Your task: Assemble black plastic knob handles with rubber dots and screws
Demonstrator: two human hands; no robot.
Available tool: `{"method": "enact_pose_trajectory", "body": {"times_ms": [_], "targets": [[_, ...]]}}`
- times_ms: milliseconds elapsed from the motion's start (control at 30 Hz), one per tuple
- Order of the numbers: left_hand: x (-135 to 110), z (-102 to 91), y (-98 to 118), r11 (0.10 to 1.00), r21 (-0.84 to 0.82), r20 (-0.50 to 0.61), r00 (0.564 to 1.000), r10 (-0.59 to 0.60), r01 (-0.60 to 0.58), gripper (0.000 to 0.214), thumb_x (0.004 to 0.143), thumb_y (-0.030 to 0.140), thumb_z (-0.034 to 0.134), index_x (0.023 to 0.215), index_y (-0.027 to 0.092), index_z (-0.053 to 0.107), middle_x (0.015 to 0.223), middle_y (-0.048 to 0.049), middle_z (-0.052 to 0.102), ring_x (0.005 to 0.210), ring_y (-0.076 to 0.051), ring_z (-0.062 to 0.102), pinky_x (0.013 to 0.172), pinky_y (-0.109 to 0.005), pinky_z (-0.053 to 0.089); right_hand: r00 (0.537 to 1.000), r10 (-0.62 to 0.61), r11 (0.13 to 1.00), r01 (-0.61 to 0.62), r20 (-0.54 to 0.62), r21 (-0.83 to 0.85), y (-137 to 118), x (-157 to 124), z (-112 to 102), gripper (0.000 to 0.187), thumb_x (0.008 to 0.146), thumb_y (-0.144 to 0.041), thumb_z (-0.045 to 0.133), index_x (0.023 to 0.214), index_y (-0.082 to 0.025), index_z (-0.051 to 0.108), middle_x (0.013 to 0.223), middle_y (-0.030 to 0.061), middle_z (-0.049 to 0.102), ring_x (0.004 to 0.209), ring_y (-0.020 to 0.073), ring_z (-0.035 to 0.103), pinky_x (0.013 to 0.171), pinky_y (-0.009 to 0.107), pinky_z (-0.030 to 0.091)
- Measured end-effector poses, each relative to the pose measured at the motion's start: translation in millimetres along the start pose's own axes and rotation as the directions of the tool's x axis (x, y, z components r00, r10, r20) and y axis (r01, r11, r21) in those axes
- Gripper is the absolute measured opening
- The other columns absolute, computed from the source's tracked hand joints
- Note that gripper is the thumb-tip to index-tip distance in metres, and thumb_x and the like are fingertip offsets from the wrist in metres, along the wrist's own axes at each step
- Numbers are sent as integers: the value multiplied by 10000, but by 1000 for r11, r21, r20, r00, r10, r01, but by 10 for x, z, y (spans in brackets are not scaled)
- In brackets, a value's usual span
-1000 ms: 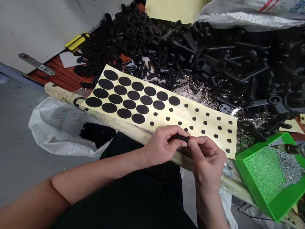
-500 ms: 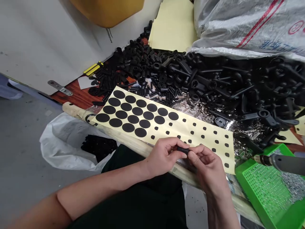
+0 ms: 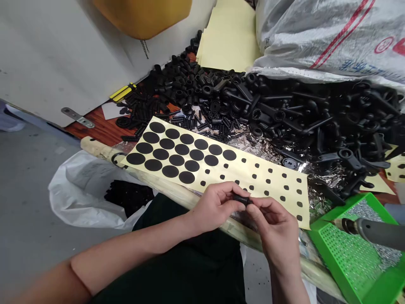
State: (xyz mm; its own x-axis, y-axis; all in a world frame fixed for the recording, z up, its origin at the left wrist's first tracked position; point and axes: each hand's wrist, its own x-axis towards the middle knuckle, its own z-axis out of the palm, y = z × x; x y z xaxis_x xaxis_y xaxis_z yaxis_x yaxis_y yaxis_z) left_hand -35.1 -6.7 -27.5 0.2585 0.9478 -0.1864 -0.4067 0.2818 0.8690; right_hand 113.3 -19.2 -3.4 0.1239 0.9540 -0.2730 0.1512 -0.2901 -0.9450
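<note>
My left hand (image 3: 217, 207) and my right hand (image 3: 274, 223) meet in front of me, both pinching a small black rubber piece (image 3: 242, 199) between thumbs and fingers. Just beyond my fingertips lies a pale yellow backing sheet (image 3: 262, 177) printed with rows of black adhesive dots, large ones at the left and small ones at the right. The sheet rests on a long wooden pole (image 3: 98, 148), and my hands overlap its near edge. Part of the black piece is hidden by my fingers.
Behind the sheet lies a big heap of black plastic parts (image 3: 284, 114) beside silver metal bits (image 3: 322, 177). A green perforated tray (image 3: 348, 261) with a grey electric screwdriver (image 3: 373, 232) is at right. A white sack (image 3: 79, 194) sits at left.
The view has shifted, so the sheet and heap sit lower in the frame. The screwdriver now reaches further over the tray. My hands still pinch the black piece.
</note>
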Motion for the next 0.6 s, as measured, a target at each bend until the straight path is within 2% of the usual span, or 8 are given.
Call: {"method": "enact_pose_trajectory", "body": {"times_ms": [133,267,333,467,533,600], "targets": [[20,-5,53,992,-119,19,999,-42,44,155,715,39,641,838,130,657,762,0,693,728,-100,661,700,-197,527,997,-67,997,65,42,33,44,-23,-13,205,743,-384,719,843,-206,716,747,32,715,652,129,640,625,240,535],[22,-5,83,991,-132,9,999,-38,39,170,707,25,647,840,129,662,780,-1,691,740,-93,653,720,-196,518,981,-181,981,176,-62,-77,60,-32,-12,193,774,-364,688,886,-209,718,854,52,728,715,147,663,658,264,545],[18,-2,86,990,-134,10,999,-41,42,169,704,25,644,835,130,659,778,2,686,742,-93,649,728,-200,517,955,-286,948,270,-79,-171,73,-36,-2,162,768,-314,695,893,-213,715,890,55,726,777,164,672,698,280,547],[10,-2,67,992,-124,26,999,-29,32,179,700,35,642,850,131,657,783,-3,680,752,-104,649,743,-224,516,870,-493,828,461,-23,-318,103,-37,5,81,796,-234,658,862,-221,704,834,34,711,791,159,654,728,281,523],[8,-2,54,994,-107,26,999,-29,31,182,702,42,643,860,132,656,784,-6,677,752,-111,648,741,-234,515,853,-522,797,482,-12,-365,100,-44,3,67,807,-222,643,848,-219,695,815,28,707,773,157,649,728,280,513],[5,1,44,995,-94,21,999,-31,33,179,705,50,644,863,133,654,789,-10,675,757,-115,644,738,-239,513,855,-519,782,470,-10,-410,79,-57,0,61,815,-231,632,834,-214,688,799,28,705,749,159,646,709,278,508]]}}
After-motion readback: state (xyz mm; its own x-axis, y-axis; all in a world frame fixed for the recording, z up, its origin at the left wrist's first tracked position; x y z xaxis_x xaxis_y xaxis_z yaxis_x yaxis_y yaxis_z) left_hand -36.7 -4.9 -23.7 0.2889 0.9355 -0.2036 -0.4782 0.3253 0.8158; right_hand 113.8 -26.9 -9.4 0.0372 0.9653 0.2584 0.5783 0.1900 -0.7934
